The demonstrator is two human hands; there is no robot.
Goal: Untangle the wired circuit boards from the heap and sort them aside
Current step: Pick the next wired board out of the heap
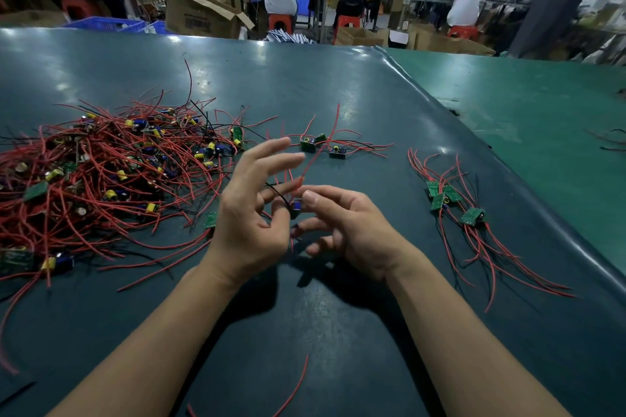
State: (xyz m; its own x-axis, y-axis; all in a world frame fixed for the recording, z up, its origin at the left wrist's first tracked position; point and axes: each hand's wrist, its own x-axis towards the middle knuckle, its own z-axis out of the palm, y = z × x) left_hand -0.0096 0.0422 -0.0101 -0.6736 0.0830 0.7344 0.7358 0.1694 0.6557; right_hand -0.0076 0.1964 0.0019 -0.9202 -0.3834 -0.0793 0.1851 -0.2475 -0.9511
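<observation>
Your left hand [249, 213] and right hand [345, 223] pinch one small circuit board [295, 208] between them above the bench [305, 332], other fingers spread. The heap [101, 173] lies left; sorted boards [450, 200] lie right.

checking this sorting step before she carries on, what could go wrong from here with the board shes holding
1. The held board is pinched between the left hand and right hand, with wires running up toward the small group behind; pulling might drag those along.
2. The heap lies close on the left, so trailing wires could snag it again.
3. The sorted pile sits near the mat edge; wires might slip over.
</observation>
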